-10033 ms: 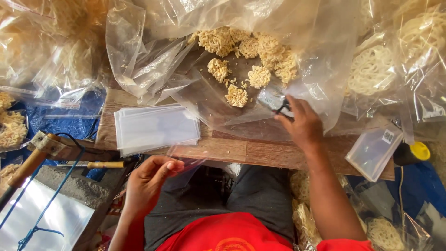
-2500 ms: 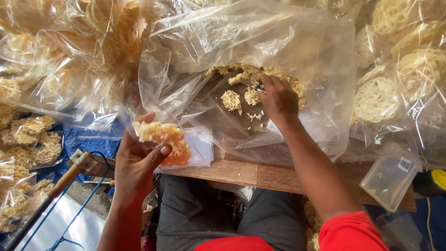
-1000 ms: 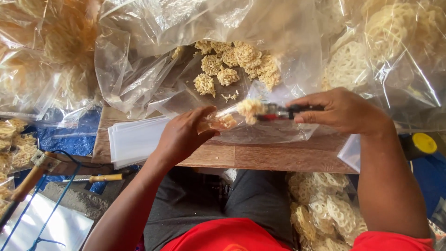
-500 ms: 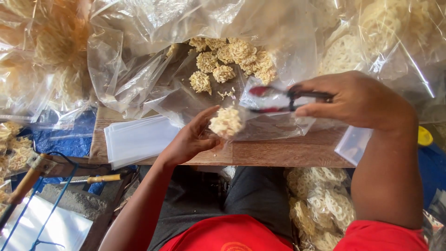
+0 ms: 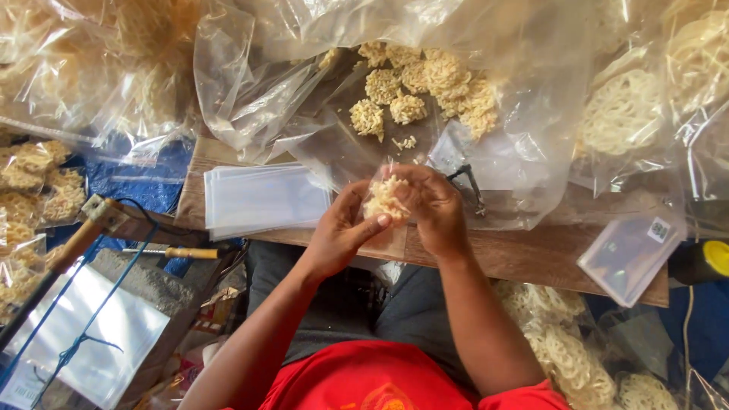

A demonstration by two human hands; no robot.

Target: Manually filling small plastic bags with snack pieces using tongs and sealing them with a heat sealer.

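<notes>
A small clear bag [image 5: 382, 203] with pale noodle crackers [image 5: 386, 199] inside sits pinched between both hands, right over the near edge of the wooden table [image 5: 486, 254]. The left hand [image 5: 342, 231] cups it from below, thumb pressed on the lower side; the right hand [image 5: 433, 206] folds over the top, fingers closed on the plastic, so the two hands meet around the bag. It looks to me like the filling step is about over and the bag's mouth is being gathered; the next move would seem to call for a firm hold on the open end so nothing spills. Just beyond the right hand, black-handled tongs [image 5: 471, 184] lie on plastic, let go. Farther out from both hands, a big clear bag [image 5: 501, 114] lies open with a loose heap of crackers [image 5: 425, 83] inside. Left of the left hand is a flat stack of empty bags [image 5: 262, 199]. Right of the right hand, near the table's corner, lies another stack of small bags [image 5: 624, 254], with a yellow cap [image 5: 715, 258] beyond. All around, further bags hold round lacy crackers [image 5: 619, 114], and at far left filled packs [image 5: 34, 186] lie on blue sheeting. Below the left hand rests a wooden-handled tool [image 5: 171, 252].
</notes>
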